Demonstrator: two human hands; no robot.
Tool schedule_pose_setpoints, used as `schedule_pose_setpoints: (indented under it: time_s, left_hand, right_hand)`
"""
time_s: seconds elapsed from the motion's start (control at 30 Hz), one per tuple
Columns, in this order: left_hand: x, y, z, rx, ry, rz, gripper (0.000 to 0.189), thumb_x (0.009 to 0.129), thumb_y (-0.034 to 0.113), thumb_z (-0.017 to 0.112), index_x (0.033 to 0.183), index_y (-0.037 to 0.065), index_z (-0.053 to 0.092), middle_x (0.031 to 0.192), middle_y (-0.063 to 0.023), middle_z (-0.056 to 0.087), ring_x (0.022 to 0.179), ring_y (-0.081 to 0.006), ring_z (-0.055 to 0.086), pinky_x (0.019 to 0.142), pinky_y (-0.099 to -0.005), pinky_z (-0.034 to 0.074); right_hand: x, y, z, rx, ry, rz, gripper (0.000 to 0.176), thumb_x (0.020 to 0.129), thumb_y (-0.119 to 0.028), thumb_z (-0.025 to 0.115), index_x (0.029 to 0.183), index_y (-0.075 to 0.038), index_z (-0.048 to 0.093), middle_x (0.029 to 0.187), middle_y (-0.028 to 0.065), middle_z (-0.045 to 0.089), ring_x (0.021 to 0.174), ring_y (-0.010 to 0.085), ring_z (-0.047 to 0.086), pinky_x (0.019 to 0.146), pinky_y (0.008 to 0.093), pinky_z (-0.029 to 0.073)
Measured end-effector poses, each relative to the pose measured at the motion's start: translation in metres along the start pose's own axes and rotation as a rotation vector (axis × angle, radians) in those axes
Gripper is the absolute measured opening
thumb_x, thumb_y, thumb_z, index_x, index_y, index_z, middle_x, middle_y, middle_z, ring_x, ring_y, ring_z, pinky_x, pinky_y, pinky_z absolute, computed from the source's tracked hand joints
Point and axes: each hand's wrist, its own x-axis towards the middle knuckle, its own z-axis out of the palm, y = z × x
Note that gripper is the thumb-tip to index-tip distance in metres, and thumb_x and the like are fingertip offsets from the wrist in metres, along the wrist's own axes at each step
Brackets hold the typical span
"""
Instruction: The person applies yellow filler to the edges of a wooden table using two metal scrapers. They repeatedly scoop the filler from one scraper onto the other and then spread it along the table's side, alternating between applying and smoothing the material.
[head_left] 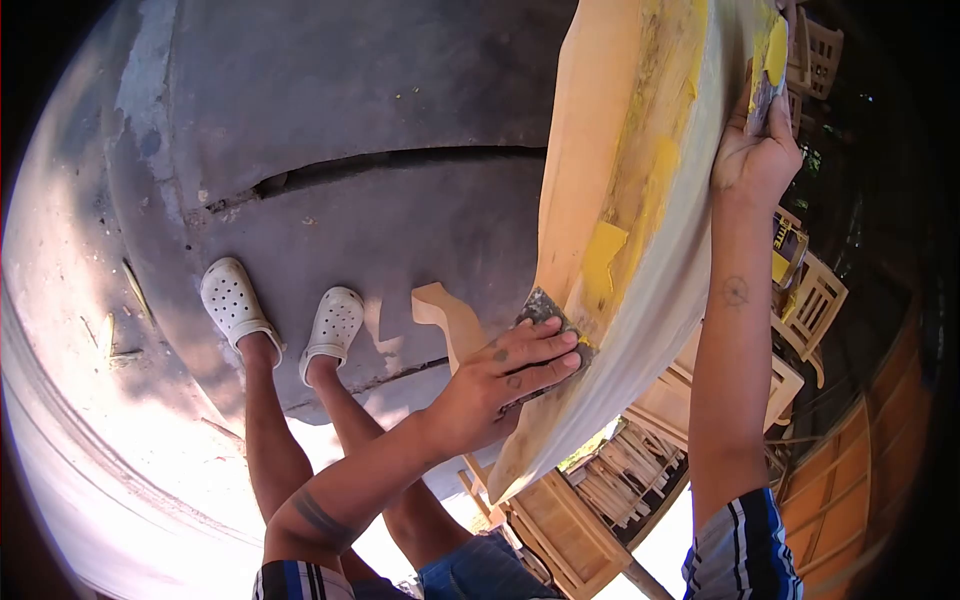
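Over a cracked grey concrete floor [330, 110], a long pale wooden board [600, 130] slants up across the person's lap, its face smeared with bright yellow filler patches [603, 255]. The left hand [500, 385] lies at the board's lower edge with its fingers stretched out flat and close together. They press a small grey sheet of sandpaper [543, 305] against the wood rather than gripping it, and the sheet shows just beyond the fingertips. Higher up, near the board's far end, the right hand [755, 155] has its fingers and thumb closed on a worn pad of sandpaper dusted yellow [770, 70], held against the board's edge.

The two hands are well apart, with the biggest yellow patch between them. The wood is matt and bare, with a grey streak running along its length where the filler thins out.

Below the board stand the person's feet in white perforated clogs [232, 300]. A curved offcut of pale wood [450, 320] is just beside them.

To the right, pale slatted wooden chairs [815, 300] are stacked. A yellow-labelled tin [785, 250] among them carries writing that is too small to read.
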Motion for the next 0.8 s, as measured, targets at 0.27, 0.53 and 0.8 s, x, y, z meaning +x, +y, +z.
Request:
schedule_pose_setpoints:
  time_s: [0.27,0.53,0.8]
  left_hand:
    - [0.152,0.013,-0.096,0.059,0.144,0.143,0.061,0.066,-0.021,0.036,0.114,0.006,0.061,0.116,-0.0103,0.059,0.107,-0.0215,0.056,0.095,-0.0298,0.043]
    - [0.096,0.009,-0.079,-0.010,-0.243,-0.037,0.062,0.057,-0.022,0.043,0.108,0.006,0.065,0.107,-0.0084,0.062,0.106,-0.0261,0.057,0.093,-0.0316,0.045]
    - [-0.028,-0.009,-0.009,-0.049,-0.029,-0.009,0.066,0.055,-0.022,0.049,0.111,0.010,0.064,0.115,-0.0080,0.060,0.108,-0.0277,0.056,0.090,-0.0366,0.047]
  right_hand:
    - [-0.003,-0.002,0.007,-0.052,0.028,0.012,0.034,0.094,-0.006,0.039,0.126,0.003,0.041,0.122,0.0141,0.052,0.107,0.0240,0.055,0.091,0.0348,0.046]
    - [0.008,0.002,-0.001,0.027,0.001,-0.034,0.031,0.093,-0.003,0.038,0.122,0.008,0.040,0.119,0.0180,0.051,0.107,0.0269,0.054,0.092,0.0356,0.047]
    - [0.014,0.003,-0.010,0.084,-0.035,-0.037,0.033,0.095,-0.001,0.032,0.123,0.017,0.035,0.124,0.0274,0.045,0.114,0.0355,0.050,0.099,0.0409,0.046]
